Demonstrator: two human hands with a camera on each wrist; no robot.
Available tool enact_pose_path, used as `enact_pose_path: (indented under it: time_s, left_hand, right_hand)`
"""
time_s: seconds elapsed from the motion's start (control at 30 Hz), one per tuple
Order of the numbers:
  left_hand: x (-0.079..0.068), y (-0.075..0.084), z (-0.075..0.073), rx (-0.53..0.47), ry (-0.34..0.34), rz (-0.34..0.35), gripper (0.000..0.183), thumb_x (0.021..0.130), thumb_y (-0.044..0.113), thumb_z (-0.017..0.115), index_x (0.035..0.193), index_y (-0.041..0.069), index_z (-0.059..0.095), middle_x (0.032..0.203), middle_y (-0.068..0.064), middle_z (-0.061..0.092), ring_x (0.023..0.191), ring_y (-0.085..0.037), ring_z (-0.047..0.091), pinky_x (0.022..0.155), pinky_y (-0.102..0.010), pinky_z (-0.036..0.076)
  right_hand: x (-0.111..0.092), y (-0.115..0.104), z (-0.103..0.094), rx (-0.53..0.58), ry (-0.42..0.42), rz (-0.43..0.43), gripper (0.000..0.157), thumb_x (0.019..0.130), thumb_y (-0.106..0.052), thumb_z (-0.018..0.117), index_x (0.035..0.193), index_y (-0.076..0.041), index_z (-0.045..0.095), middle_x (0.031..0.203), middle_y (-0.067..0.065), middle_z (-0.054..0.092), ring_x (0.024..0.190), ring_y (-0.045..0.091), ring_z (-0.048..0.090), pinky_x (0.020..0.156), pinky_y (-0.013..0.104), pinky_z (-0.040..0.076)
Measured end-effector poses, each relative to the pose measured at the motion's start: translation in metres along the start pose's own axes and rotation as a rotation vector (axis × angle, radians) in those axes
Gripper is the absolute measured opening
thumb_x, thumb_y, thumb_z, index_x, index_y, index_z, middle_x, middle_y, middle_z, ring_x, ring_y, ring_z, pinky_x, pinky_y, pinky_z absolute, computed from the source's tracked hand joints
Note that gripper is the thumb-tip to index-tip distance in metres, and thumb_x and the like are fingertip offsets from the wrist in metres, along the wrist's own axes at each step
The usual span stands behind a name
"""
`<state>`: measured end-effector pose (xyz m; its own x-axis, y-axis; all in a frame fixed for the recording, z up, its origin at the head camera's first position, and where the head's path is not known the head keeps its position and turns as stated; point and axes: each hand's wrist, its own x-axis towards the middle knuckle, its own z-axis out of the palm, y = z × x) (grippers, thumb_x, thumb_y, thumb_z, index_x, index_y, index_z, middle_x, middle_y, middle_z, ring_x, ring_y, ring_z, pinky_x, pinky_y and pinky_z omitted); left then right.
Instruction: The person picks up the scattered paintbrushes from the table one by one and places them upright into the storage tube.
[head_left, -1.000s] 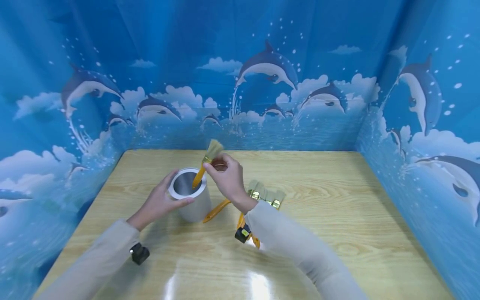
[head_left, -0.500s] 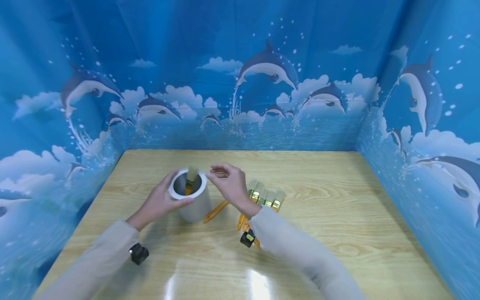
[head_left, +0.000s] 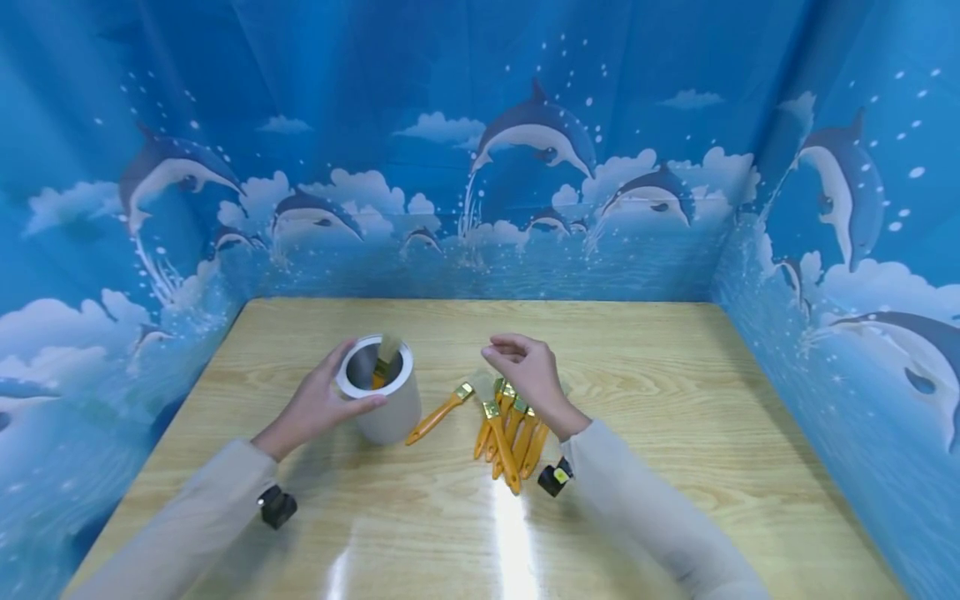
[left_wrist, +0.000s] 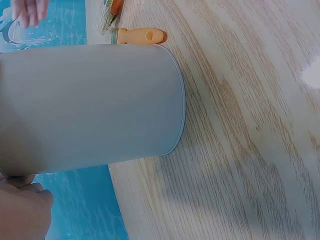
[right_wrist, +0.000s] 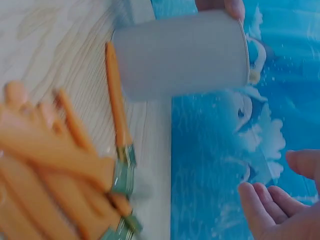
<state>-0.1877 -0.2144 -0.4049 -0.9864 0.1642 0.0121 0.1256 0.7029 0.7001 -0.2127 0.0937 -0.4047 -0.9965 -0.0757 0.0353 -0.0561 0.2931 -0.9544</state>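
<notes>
My left hand [head_left: 318,408] grips a pale grey cylindrical canister [head_left: 393,417] near its white rim, thumb and fingers around its sides. Inside stands a paintbrush [head_left: 388,348], bristles up; its lower handle is hidden by the wall. My right hand [head_left: 531,372] hovers above a pile of paintbrushes [head_left: 504,446], its fingers loosely bent and holding nothing. In the right wrist view the thumb and fingers [right_wrist: 260,212] are apart. A single paintbrush [head_left: 437,417] with an orange handle and gold-coloured ferrule lies between canister and pile.
Everything stands on a light wood-grain table [head_left: 675,433]. Blue curtains [head_left: 360,258] printed with dolphins enclose its back and sides. A small black camera [head_left: 277,507] sits on the left wrist, another black camera [head_left: 555,477] on the right wrist.
My right hand lowered a paintbrush handle-first into the canister, let it go, and moved right over the pile. The left hand has stayed on the canister.
</notes>
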Motion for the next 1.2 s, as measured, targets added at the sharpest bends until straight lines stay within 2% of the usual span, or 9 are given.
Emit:
enact_pose_path:
  time_s: [0.3,0.53,0.67,0.9,1.07,1.2]
  left_hand:
    - [0.000,0.001,0.000,0.001,-0.003,-0.012,0.110,0.076,0.051,0.077,0.154,0.006,0.014,0.152,-0.028,0.026,0.134,-0.048,0.032,0.102,-0.064,0.035]
    - [0.000,0.001,0.001,0.003,-0.001,-0.009,0.110,0.075,0.050,0.078,0.153,0.005,0.014,0.152,-0.028,0.025,0.135,-0.048,0.031,0.103,-0.064,0.034]
    - [0.000,0.001,0.001,0.006,-0.003,-0.016,0.111,0.075,0.050,0.078,0.154,0.005,0.014,0.152,-0.028,0.026,0.135,-0.048,0.031,0.103,-0.063,0.034]
    - [0.000,0.000,0.000,0.009,-0.001,-0.012,0.111,0.075,0.051,0.077,0.153,0.004,0.014,0.152,-0.028,0.025,0.135,-0.048,0.030,0.103,-0.063,0.033]
    - [0.000,0.001,0.000,0.001,-0.003,-0.013,0.111,0.075,0.050,0.078,0.153,0.004,0.014,0.152,-0.028,0.025,0.135,-0.048,0.030,0.103,-0.063,0.033]
    - [0.000,0.000,0.001,-0.002,0.000,-0.010,0.111,0.075,0.049,0.078,0.153,0.004,0.015,0.152,-0.028,0.025,0.135,-0.048,0.030,0.104,-0.063,0.033]
  right_hand:
    - [-0.007,0.023,-0.034,0.014,0.040,0.117,0.041,0.090,-0.031,0.069,0.122,-0.007,0.064,0.117,0.012,0.066,0.107,0.024,0.062,0.089,0.038,0.053]
    - [-0.018,0.050,-0.055,-0.060,0.078,0.172,0.045,0.090,-0.032,0.067,0.124,-0.003,0.062,0.118,0.014,0.065,0.106,0.026,0.063,0.088,0.038,0.054]
    - [-0.024,0.065,-0.063,-0.105,0.093,0.236,0.047,0.091,-0.032,0.067,0.126,-0.001,0.060,0.119,0.016,0.064,0.108,0.028,0.062,0.090,0.038,0.052]
    - [-0.031,0.083,-0.070,-0.151,0.079,0.323,0.049,0.091,-0.030,0.066,0.129,0.000,0.057,0.121,0.019,0.062,0.107,0.029,0.060,0.093,0.042,0.049]
    - [-0.031,0.090,-0.069,-0.154,0.073,0.355,0.053,0.088,-0.031,0.069,0.128,0.002,0.057,0.115,0.017,0.064,0.098,0.024,0.062,0.083,0.033,0.053]
    - [-0.031,0.094,-0.066,-0.166,0.088,0.346,0.053,0.086,-0.029,0.071,0.125,0.004,0.058,0.109,0.016,0.064,0.091,0.021,0.061,0.075,0.026,0.053]
